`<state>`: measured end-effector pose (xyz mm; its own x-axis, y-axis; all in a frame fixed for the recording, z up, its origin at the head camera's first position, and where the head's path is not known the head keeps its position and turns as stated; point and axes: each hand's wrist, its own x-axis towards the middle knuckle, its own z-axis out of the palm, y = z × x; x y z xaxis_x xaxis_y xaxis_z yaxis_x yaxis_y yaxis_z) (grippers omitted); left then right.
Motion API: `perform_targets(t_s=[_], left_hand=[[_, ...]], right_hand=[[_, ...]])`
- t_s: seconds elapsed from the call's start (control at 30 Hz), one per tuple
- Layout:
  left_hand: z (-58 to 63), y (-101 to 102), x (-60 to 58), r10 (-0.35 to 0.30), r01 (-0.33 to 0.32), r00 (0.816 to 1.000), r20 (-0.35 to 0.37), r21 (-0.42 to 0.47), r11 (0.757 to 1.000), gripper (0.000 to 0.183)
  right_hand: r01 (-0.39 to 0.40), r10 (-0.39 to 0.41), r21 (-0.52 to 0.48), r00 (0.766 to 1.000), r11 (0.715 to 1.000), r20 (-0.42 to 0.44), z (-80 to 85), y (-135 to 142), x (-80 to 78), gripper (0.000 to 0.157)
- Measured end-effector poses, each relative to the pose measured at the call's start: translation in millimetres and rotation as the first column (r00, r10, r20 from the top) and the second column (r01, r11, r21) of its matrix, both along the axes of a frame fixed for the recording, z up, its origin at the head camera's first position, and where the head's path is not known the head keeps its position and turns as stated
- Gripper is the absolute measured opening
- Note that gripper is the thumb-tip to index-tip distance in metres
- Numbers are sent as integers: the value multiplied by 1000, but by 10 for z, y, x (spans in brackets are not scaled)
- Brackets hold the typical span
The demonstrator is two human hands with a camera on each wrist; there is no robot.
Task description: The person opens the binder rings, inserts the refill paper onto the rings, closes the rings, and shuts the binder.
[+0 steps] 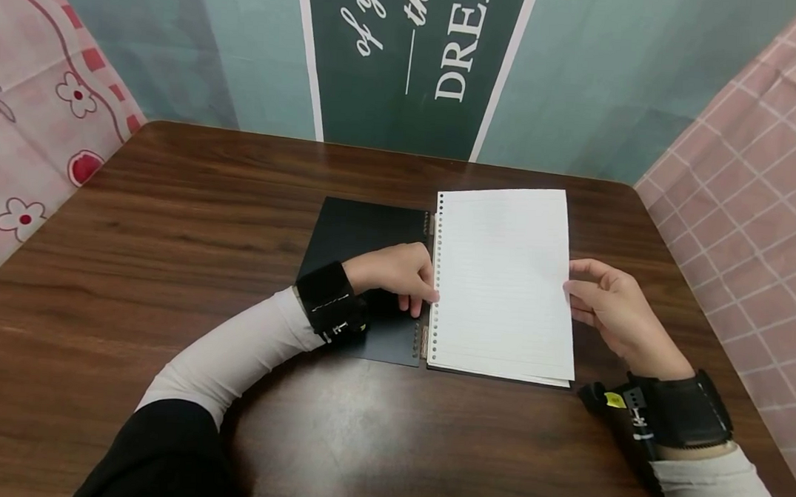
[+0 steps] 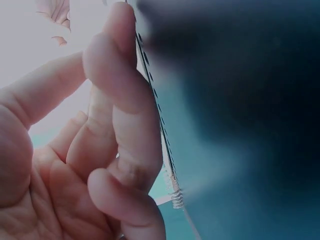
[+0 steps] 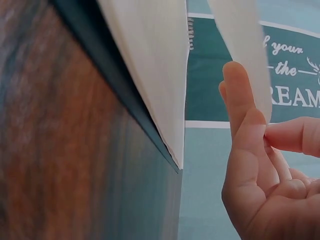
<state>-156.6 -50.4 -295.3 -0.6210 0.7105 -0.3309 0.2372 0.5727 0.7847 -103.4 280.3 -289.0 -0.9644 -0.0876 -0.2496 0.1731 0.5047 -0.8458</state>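
Observation:
A loose-leaf notebook lies open on the table, its black cover point(image 1: 372, 225) to the left and a stack of white pages point(image 3: 145, 65) to the right. Over the stack is a lined paper sheet point(image 1: 499, 282) with a row of punched holes down its left side. My left hand point(image 1: 397, 271) pinches that holed edge about midway, beside the metal rings point(image 1: 428, 224). At the opposite edge, my right hand point(image 1: 612, 310) holds the sheet between thumb and fingers. In the right wrist view the sheet point(image 3: 250, 50) stands apart from the pages below.
The notebook rests on a dark brown wooden table point(image 1: 206, 218). A blue-green backdrop point(image 1: 259, 64) with white lettering hangs behind it. Patterned pink cloths border the table at left point(image 1: 36, 129) and right point(image 1: 760, 205). Both wrists wear black straps point(image 1: 687, 409).

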Motion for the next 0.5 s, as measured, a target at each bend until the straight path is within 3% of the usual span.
perform_targets(t_s=[0.5], left_hand=[[-21, 30, -33, 13, -13, 1000, 25, -21, 1000, 24]], right_hand=[[-12, 12, 24, 1000, 1000, -5, -25, 14, -6, 34]])
